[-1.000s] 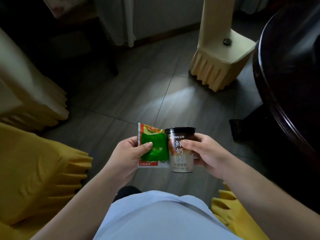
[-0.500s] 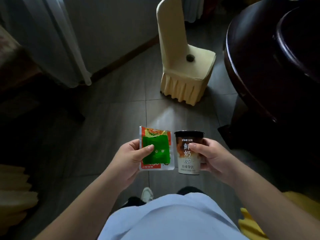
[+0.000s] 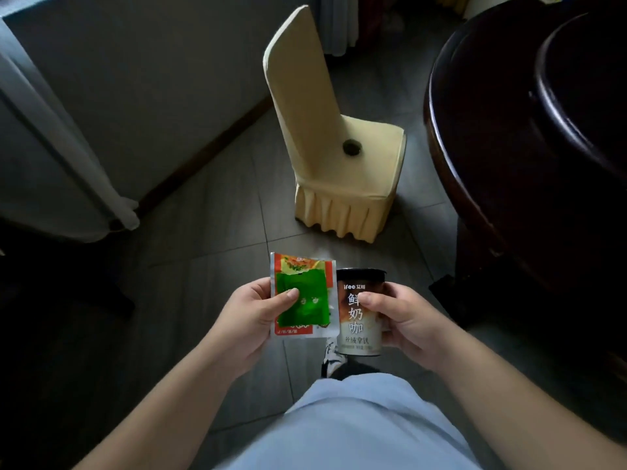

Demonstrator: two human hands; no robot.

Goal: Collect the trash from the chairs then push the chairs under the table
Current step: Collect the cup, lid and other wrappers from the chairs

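My left hand pinches a flat red and silver snack wrapper with a green wrapper held on top of it. My right hand grips a brown coffee cup with a dark lid, upright, right beside the wrappers. Ahead stands a cream-covered chair with a pleated skirt; a small dark round thing lies on its seat. The dark round table fills the right side, with the chair just left of its edge.
A white curtain hangs at the left against a grey wall with a brown skirting. Grey floor tiles lie open between me and the chair. My shoe shows below the cup. The table's dark base stands at the right.
The view has swung right and forward: the yellow chairs at the left are gone from sight, and the cream chair and table look nearer. Both hands keep their hold on the wrappers and cup.
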